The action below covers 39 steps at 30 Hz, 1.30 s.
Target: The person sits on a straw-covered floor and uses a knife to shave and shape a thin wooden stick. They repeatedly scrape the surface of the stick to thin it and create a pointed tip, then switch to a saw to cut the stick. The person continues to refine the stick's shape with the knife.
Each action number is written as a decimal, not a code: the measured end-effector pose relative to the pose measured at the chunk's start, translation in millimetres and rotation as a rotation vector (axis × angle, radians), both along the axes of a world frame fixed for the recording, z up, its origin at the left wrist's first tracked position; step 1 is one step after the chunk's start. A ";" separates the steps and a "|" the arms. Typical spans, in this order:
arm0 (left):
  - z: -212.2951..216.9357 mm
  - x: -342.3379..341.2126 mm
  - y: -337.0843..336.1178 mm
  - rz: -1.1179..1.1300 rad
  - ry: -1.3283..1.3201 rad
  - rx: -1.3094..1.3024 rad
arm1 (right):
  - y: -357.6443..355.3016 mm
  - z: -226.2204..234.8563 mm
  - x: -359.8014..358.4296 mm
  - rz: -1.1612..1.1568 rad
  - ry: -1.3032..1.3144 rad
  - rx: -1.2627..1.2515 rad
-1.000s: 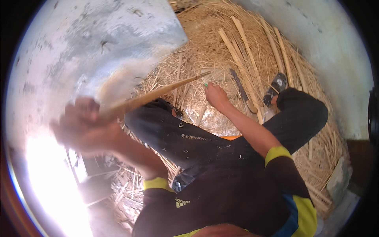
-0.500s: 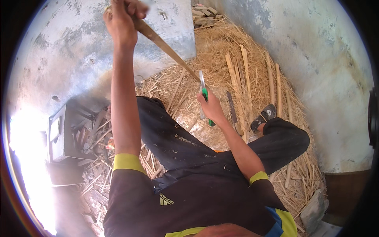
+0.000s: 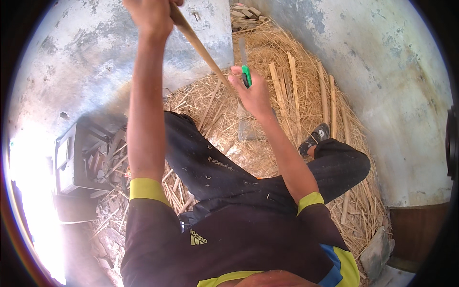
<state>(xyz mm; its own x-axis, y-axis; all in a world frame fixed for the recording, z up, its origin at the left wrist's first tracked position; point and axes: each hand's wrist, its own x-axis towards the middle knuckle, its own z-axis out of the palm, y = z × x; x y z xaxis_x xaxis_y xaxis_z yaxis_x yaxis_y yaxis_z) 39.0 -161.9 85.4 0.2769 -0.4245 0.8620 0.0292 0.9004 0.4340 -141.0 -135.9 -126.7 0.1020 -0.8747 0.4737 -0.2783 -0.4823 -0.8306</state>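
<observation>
High at the upper left, my left hand [image 3: 150,19] is wrapped round the upper part of a long bamboo strip [image 3: 203,50]; the picture's top edge cuts off part of the hand. The strip slants down and right to my right hand [image 3: 256,95]. That hand holds a green utility knife [image 3: 246,76], its blade out and pointing away from me. The strip's lower part runs by the thumb and fingers of my right hand; whether they touch it I cannot tell.
Bamboo shavings [image 3: 258,52] cover the floor, with several split bamboo lengths [image 3: 294,91] lying at the right. A grey block [image 3: 249,130] lies between my legs. At the left stands a grey box-like thing [image 3: 71,160]. Worn walls [image 3: 373,86] close in the corner.
My right hand with the utility knife has moved up and away from me along the bamboo strip. My left hand has shifted slightly higher. The wooden-handled knife on the floor is now hidden behind my right arm.
</observation>
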 end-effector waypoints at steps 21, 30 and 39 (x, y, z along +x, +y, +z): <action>-164.7 -44.1 -22.4 -0.110 -0.082 0.646 | -23.8 -289.3 -118.7 -0.103 0.807 0.998; -175.4 -23.8 -38.8 -0.123 0.210 0.702 | 3.3 -382.8 -143.7 -0.648 0.928 0.951; -171.9 -10.3 -42.7 -0.232 0.213 0.645 | 2.9 -371.6 -169.7 -0.470 0.790 0.984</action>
